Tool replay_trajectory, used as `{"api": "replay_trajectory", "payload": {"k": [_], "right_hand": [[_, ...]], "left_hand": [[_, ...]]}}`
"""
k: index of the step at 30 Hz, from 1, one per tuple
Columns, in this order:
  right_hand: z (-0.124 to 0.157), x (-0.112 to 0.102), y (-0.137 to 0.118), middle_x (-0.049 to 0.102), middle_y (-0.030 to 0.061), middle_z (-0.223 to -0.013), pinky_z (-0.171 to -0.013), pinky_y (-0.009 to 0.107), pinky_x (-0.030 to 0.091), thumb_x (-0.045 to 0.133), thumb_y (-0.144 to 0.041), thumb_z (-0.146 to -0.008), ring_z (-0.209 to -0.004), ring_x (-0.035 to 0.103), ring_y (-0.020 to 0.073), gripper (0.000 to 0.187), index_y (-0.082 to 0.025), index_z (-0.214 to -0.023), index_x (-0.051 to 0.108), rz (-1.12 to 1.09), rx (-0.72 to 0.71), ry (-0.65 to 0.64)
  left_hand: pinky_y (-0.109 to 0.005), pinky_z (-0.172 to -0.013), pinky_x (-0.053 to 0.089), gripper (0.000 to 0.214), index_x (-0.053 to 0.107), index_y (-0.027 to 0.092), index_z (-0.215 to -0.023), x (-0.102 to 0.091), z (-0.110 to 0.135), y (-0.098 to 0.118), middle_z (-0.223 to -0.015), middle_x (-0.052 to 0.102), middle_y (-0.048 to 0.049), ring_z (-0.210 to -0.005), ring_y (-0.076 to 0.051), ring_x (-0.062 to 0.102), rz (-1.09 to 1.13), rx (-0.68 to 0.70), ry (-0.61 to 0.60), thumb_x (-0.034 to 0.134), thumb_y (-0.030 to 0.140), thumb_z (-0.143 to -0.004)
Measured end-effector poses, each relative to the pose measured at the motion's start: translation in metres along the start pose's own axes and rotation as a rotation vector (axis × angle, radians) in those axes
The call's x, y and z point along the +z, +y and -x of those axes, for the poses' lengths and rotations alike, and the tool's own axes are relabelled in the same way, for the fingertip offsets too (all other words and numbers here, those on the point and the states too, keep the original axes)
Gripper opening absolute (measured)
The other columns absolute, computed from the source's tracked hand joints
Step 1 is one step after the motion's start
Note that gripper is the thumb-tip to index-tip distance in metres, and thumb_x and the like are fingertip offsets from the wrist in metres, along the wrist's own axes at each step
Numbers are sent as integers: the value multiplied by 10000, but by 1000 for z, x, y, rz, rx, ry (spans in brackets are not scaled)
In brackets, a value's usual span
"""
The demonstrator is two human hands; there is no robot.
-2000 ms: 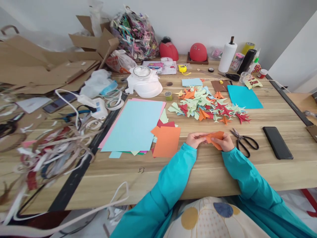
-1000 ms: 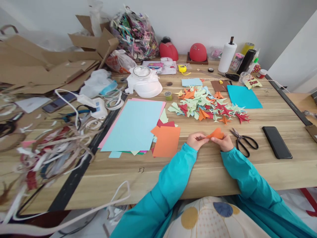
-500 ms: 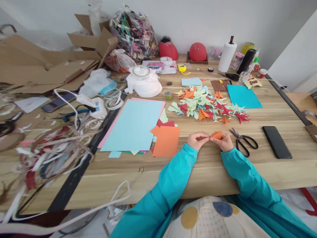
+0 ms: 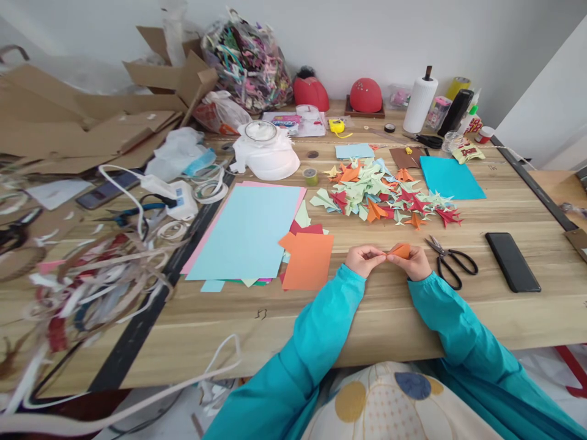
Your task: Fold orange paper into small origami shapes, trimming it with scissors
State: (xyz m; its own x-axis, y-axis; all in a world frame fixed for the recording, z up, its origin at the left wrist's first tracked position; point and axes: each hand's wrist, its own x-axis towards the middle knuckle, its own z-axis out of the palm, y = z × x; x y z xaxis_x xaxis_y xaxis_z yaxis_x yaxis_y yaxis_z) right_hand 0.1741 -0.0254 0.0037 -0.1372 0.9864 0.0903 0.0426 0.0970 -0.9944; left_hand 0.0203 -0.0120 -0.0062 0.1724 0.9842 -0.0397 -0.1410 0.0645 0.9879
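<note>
A small folded piece of orange paper (image 4: 402,250) is pinched between both hands above the front part of the table. My left hand (image 4: 365,260) grips its narrow left end with thumb and forefinger. My right hand (image 4: 413,261) holds the wider part, thumb in front, hiding some of the folds. Beyond the hands lies a heap of folded paper figures (image 4: 373,189) in pale green, orange, red and blue. An orange paper sheet (image 4: 308,261) rests left of my left hand, beside a stack of large light blue sheets (image 4: 247,232).
Black-handled scissors (image 4: 452,261) and a black phone (image 4: 513,261) lie to the right. A turquoise sheet (image 4: 452,178) is behind them. Tangled strips (image 4: 101,287), a white power strip (image 4: 182,198) and cardboard (image 4: 82,116) crowd the left. A yellow tape measure (image 4: 336,126) sits at the back.
Both hands stay in nearly the same place, still pinching the folded orange paper. The view has shifted very slightly; nothing else has visibly moved.
</note>
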Motion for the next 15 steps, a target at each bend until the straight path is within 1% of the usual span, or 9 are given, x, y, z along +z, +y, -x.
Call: {"api": "replay_trajectory", "payload": {"k": [6,11,15], "right_hand": [[0,0,2,657,33,-692,-610,299,472,751,-387,-582,-640,576,159,233,-184,-657,664,13,-1,13],[0,-2,4,665,34,-711,-611,293,470,780,-360,-540,-640,577,156,273,-187,-728,684,60,18,81],[-1,-3,4,649,32,-655,-576,271,453,750,-369,-589,-597,564,138,220,-174,-664,684,54,-28,34]], "left_hand": [[-253,-544,462,169,676,153,-605,-2,-1,2,-559,649,-23,-534,-134,578,17,-63,-47,748,291,-538],[-263,-558,473,203,675,142,-627,-3,-1,0,-552,650,-30,-531,-140,590,28,-88,-95,752,309,-541],[-253,-553,480,202,673,136,-645,-2,-1,-3,-545,646,-19,-526,-133,590,3,-86,-92,745,298,-548]]}}
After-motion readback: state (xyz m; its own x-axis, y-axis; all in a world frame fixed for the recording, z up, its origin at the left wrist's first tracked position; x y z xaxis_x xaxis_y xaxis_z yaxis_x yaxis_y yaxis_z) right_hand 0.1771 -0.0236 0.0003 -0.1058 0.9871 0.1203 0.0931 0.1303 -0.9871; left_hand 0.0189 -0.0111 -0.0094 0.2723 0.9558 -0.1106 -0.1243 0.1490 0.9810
